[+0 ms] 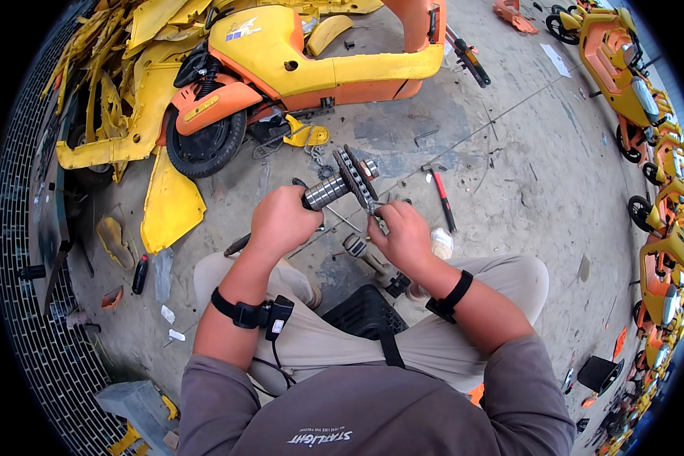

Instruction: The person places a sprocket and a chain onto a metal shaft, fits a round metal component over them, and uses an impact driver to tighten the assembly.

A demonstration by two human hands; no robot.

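My left hand (285,220) is wrapped round the near end of a ringed metal shaft (325,191). Across the shaft's far part sits a toothed sprocket (361,169) with a chain (348,169) running along its rim. My right hand (404,234) pinches the lower end of the chain between thumb and fingers, close to the sprocket. What the left fingers cover of the shaft is hidden. A dark-handled tool (238,244) shows beside my left wrist. Below the hands, between my legs, lies a metal part with a round head (355,244).
A hammer with a red handle (441,199) lies right of my hands. Ahead, a yellow and orange scooter (304,68) lies on its side by heaped yellow panels (106,91). A black crate (363,313) is between my legs. Parked scooters (665,228) line the right.
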